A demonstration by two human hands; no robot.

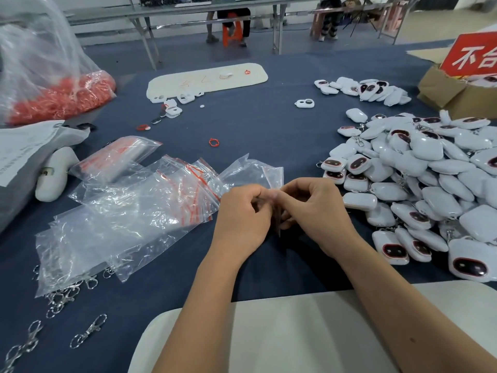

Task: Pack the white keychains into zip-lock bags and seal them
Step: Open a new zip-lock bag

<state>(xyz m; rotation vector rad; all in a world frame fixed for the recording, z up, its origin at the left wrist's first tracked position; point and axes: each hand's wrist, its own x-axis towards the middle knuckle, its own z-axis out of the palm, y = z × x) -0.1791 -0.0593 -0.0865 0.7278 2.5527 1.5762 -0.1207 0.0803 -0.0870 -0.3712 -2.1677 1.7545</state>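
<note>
Keychains (419,184) sit heaped on worktop (269,125) at right, none bagged yet. Both hands meet at centre: left hand (242,211) & right hand (314,208) fingers curled, pinching mouth of one clear zip-lock bag (258,170). Risk: film is slick, lips may stay stuck tog. or tear if pulled hard. Loose bag pile (129,211) just beside left hand could snag & drag along.

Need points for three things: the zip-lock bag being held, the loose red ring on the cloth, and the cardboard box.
zip-lock bag (265,170), head view, on the clear film above both hands.
red ring (214,142), head view, on the ring's band, alone on the blue cloth.
cardboard box (441,90), head view, on its brown front flap.
</note>
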